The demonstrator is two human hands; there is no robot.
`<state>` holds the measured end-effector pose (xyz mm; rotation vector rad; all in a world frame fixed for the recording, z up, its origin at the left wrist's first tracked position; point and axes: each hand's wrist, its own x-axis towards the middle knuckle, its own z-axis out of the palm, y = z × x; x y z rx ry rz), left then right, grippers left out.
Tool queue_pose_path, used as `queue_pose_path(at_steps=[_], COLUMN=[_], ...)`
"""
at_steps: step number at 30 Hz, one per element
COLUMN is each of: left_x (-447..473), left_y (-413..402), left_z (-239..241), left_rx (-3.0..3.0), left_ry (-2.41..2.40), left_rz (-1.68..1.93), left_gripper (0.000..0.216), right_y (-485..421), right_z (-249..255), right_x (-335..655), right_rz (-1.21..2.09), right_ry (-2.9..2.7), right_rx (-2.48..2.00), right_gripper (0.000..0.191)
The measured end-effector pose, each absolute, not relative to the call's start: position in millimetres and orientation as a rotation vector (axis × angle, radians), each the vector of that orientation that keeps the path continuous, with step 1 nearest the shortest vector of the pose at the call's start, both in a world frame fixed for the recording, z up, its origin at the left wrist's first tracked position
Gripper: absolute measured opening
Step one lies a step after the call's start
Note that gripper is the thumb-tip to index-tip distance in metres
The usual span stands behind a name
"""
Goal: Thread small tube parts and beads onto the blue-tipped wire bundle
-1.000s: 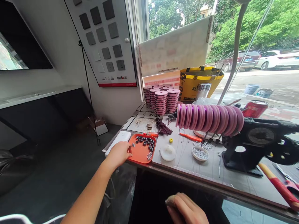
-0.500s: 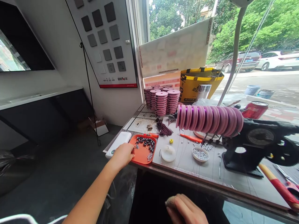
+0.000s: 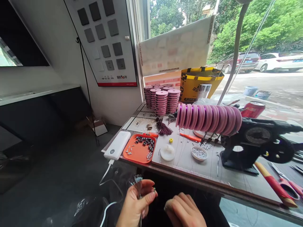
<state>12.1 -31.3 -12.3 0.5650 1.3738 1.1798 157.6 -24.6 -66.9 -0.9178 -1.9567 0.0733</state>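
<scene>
My left hand [image 3: 136, 203] is low in front of the table edge, pinching a small bunch of thin metal pins [image 3: 137, 179] between thumb and fingers. My right hand [image 3: 186, 210] is beside it, fingers curled around a small brownish piece that is mostly hidden. On the table above them lies an orange tray [image 3: 139, 152] holding small dark beads and loose silver pins. A white power bank [image 3: 117, 145] rests to the tray's left, its cable hanging off the edge.
A black hand-crank winder [image 3: 255, 143] carries a row of pink spools [image 3: 208, 118]. Stacked pink spools [image 3: 162, 99], a white lid [image 3: 167, 152], a small bowl of beads [image 3: 199, 153], orange tools, a red can [image 3: 252, 109] and a yellow bag [image 3: 196, 82] crowd the table.
My left hand left the orange tray and came down toward me, now holding a bunch of pins next to my right hand. The view shifted slightly.
</scene>
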Motion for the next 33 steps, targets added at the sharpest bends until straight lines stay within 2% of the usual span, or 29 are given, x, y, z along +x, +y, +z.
queue_pose_path(at_steps=[9,23,27,30,33], left_x=[16.0,15.7,16.3,18.8,21.4], left_y=[-32.4,-32.6,-33.5,-34.6,-36.5], left_z=[-12.8,-14.2,-15.3,-16.3,-14.7], left_rx=[0.643,0.689,0.702,0.749,0.911], left_ry=[1.399,1.426,1.416,1.417,1.467], left_rz=[1.223,1.223,1.248,1.354,1.395], left_gripper=[0.038,0.039,0.036,0.032,0.028], right_y=[-30.1,-30.1,-27.0,-25.3,-25.8], right_z=[-72.4,-70.3,-69.2,-68.0,-67.7], right_x=[152.1,155.2,160.8,165.4,168.8], right_rz=[0.185,0.161,0.157,0.285,0.501], right_ry=[-1.926,-1.964,-2.024,-2.04,-1.947], right_rx=[-1.007,-1.006,-0.932,-0.886,-0.991], right_gripper=[0.028,0.027,0.021,0.019,0.026])
